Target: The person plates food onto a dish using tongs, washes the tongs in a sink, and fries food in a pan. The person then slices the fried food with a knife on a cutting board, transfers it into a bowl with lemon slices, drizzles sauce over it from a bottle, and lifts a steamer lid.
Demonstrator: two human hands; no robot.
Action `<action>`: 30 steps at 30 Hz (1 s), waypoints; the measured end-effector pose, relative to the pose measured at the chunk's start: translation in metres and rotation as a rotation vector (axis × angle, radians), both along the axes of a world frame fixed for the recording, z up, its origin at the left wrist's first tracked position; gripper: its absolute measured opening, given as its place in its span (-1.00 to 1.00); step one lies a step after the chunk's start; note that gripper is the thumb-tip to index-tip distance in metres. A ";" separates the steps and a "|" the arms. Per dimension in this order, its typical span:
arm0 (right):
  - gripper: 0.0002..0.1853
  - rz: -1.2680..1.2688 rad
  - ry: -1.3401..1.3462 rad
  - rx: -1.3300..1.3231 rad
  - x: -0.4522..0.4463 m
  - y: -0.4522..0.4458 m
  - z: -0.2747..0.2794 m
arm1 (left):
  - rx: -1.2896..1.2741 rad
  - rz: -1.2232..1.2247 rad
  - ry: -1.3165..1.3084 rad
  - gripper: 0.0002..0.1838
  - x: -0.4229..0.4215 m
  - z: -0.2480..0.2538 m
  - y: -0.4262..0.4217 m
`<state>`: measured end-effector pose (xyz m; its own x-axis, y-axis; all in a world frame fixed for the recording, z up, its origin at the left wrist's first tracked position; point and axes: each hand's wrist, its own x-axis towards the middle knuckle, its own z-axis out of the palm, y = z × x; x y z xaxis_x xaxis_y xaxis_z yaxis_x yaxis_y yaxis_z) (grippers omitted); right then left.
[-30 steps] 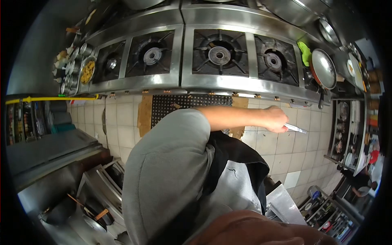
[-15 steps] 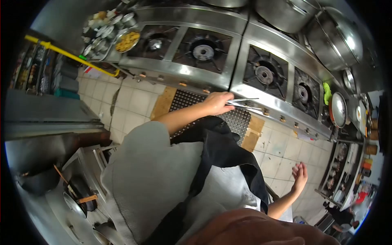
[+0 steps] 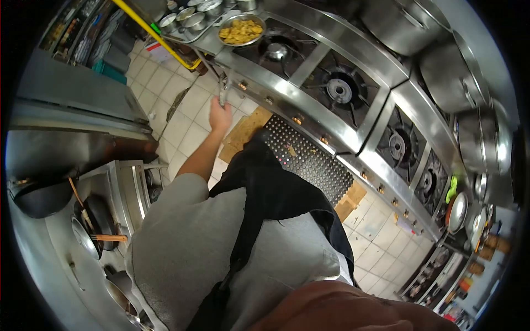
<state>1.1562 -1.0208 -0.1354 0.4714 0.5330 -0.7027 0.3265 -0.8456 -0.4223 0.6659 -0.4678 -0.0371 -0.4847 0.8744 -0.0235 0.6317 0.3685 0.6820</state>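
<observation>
My left hand (image 3: 221, 115) is closed around a pair of metal tongs (image 3: 223, 94), which point away from me towards the front left corner of the stove (image 3: 276, 85). Beyond them, at the stove's left end, sits a round metal pan (image 3: 264, 37) with yellow food pieces (image 3: 242, 32) in it. Several small metal containers (image 3: 194, 21) stand to the left of that pan. My right hand does not show; my body and the frame's lower edge leave it out of sight.
Burners (image 3: 339, 88) line the stove, with large pots (image 3: 452, 71) behind. A yellow pipe (image 3: 149, 30) slants down at the upper left. A perforated black mat (image 3: 309, 160) lies on the tiled floor. Woks (image 3: 47, 193) and pans sit on the counter at the left.
My left hand has carried the tongs from the middle of the stove's front to its left end. The view has turned left, and my right hand has gone out of sight.
</observation>
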 end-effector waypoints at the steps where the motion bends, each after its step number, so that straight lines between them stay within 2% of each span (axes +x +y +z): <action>1: -0.68 0.007 0.005 -0.017 -0.007 0.015 0.000 | 0.085 0.056 0.034 -0.54 -0.032 -0.011 0.027; 2: -0.68 0.013 -0.001 -0.028 -0.011 0.030 0.003 | 0.167 0.108 0.072 -0.54 -0.062 -0.022 0.053; 5: -0.70 0.009 -0.036 -0.026 -0.028 0.092 0.004 | 0.122 0.187 0.090 -0.54 -0.131 0.002 0.133; 9: -0.71 0.181 -0.237 0.170 -0.056 0.206 -0.004 | 0.130 0.250 0.073 -0.55 -0.214 -0.002 0.262; 10: -0.72 -0.260 -0.016 0.218 -0.071 0.240 0.009 | 0.119 0.265 0.060 -0.55 -0.228 -0.003 0.286; 12: -0.72 -0.363 0.006 0.061 -0.100 0.320 0.045 | 0.113 0.302 0.037 -0.54 -0.260 -0.014 0.325; 14: -0.71 -0.206 0.185 0.122 -0.087 0.336 0.007 | 0.258 0.313 0.117 -0.53 -0.275 -0.021 0.340; 16: -0.69 -0.095 0.124 0.153 -0.116 0.385 0.047 | 0.342 0.221 -0.008 -0.51 -0.288 -0.033 0.332; 18: -0.68 -0.051 -0.003 0.122 -0.140 0.415 0.067 | 0.300 -0.078 0.041 -0.51 -0.276 -0.007 0.305; 19: -0.67 0.207 -0.137 0.177 -0.137 0.415 0.060 | 0.289 -0.193 0.073 -0.50 -0.274 -0.008 0.301; 20: -0.60 0.384 -0.160 0.022 -0.129 0.416 0.051 | 0.277 -0.329 0.097 -0.50 -0.270 -0.017 0.298; 21: -0.58 0.407 -0.210 0.047 -0.130 0.417 0.045 | 0.241 -0.310 0.091 -0.51 -0.266 -0.032 0.303; 22: -0.57 0.228 -0.159 -0.258 -0.157 0.455 0.082 | 0.234 -0.361 0.138 -0.50 -0.276 -0.065 0.317; 23: -0.56 0.234 -0.267 -0.095 -0.161 0.450 0.068 | 0.083 -0.324 -0.008 -0.52 -0.258 -0.050 0.331; 24: -0.60 0.163 -0.341 -0.066 -0.179 0.461 0.082 | 0.190 -0.400 -0.065 -0.53 -0.245 -0.049 0.348; 25: -0.62 0.090 -0.412 -0.033 -0.197 0.472 0.100 | 0.408 -0.502 0.287 -0.55 -0.265 -0.104 0.384; 26: -0.64 0.006 -0.295 -0.160 -0.203 0.480 0.103 | 0.482 -0.518 0.232 -0.56 -0.259 -0.111 0.399; 27: -0.59 0.111 -0.355 -0.246 -0.207 0.478 0.090 | 0.367 -0.511 0.151 -0.56 -0.235 -0.081 0.400; 28: -0.54 -0.031 -0.329 -0.189 -0.221 0.478 0.095 | 0.257 -0.536 0.177 -0.53 -0.220 -0.066 0.411; 30: -0.52 -0.177 -0.301 -0.141 -0.250 0.468 0.107 | 0.196 -0.548 0.182 -0.51 -0.194 -0.051 0.417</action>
